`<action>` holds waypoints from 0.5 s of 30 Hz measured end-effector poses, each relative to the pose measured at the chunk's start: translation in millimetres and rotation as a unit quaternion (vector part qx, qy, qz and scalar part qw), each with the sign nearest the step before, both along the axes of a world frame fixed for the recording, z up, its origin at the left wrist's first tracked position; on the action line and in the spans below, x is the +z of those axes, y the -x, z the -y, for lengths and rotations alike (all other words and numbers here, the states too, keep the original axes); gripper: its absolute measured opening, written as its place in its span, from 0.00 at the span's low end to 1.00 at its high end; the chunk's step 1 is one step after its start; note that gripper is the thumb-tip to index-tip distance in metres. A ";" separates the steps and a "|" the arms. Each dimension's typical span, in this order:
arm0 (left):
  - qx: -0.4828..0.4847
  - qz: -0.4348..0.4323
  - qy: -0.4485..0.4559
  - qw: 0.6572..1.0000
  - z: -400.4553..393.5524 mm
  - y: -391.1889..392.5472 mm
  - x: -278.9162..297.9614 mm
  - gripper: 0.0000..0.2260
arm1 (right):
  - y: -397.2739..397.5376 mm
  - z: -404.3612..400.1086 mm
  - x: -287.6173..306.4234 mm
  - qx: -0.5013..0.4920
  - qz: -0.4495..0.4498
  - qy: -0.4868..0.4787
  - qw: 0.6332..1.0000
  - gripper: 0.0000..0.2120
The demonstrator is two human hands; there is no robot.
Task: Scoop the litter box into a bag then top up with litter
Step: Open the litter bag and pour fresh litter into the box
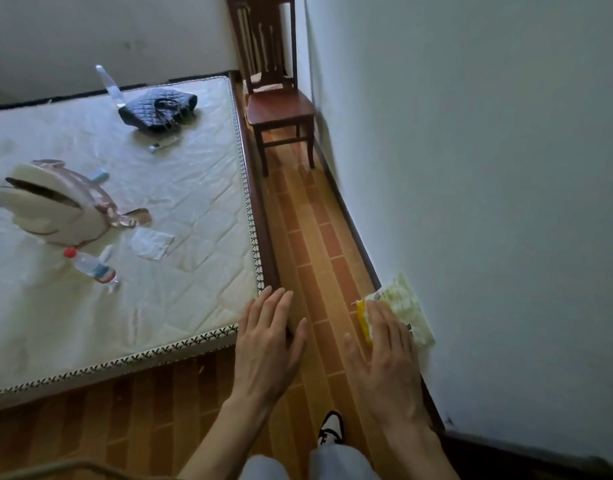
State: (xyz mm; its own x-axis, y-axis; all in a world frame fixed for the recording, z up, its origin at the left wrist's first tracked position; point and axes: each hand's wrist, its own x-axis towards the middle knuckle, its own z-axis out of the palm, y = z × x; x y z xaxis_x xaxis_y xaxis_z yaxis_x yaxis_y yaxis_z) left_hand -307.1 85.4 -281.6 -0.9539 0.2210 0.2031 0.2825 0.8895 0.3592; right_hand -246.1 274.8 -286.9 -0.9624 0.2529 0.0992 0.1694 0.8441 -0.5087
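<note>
Both the left hand (268,337) and right hand (388,358) were held flat and released, nothing grasped. A yellow bag (402,308) was seen just beyond, by the wall. No litter box was visible; scooping was judged not begun.

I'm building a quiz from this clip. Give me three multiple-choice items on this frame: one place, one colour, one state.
1. Where does the wooden chair stand?
A. on the mattress
B. at the far end of the gap between bed and wall
C. behind the person

2. What colour is the water bottle cap?
A. red
B. blue
C. green

3. How are the hands?
A. both fists
B. both gripping the bottle
C. both with straight fingers

B: it stands past the mattress, against the wall.
A: the cap is red.
C: left hand and right hand are spread flat.
</note>
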 end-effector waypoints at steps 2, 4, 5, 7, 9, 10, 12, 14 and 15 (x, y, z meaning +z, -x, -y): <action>-0.022 0.006 0.005 1.000 -19.9 20.8 -2.8 0.24 | 11.9 -14.6 -3.1 -0.026 0.001 0.007 1.000 0.31; -0.049 0.012 0.013 0.999 -40.0 42.1 -7.4 0.24 | 24.9 -29.4 -8.8 -0.057 -0.001 0.010 0.998 0.31; -0.062 0.015 0.013 0.998 -49.1 51.7 -10.1 0.24 | 30.7 -35.6 -11.9 -0.074 0.002 0.013 0.997 0.32; -0.088 0.012 0.011 0.996 -65.7 71.7 -19.0 0.23 | 42.6 -46.5 -21.6 -0.104 0.011 0.016 0.994 0.32; -0.122 0.013 0.009 0.992 -81.8 92.7 -30.7 0.23 | 55.2 -57.7 -34.9 -0.131 0.025 0.018 0.991 0.31; -0.137 0.018 0.006 0.990 -90.1 102.4 -36.5 0.22 | 60.2 -62.6 -40.9 -0.143 0.036 0.020 0.989 0.31; -0.159 0.021 0.001 0.987 -107.8 121.4 -49.0 0.22 | 70.1 -73.4 -55.0 -0.164 0.053 0.018 0.985 0.32; -0.188 0.027 -0.003 0.982 -125.8 140.4 -66.5 0.22 | 81.1 -83.7 -71.4 -0.192 0.065 0.025 0.979 0.32; -0.204 0.032 -0.009 0.978 -134.4 149.4 -77.8 0.22 | 87.0 -87.8 -81.3 -0.204 0.070 0.028 0.976 0.32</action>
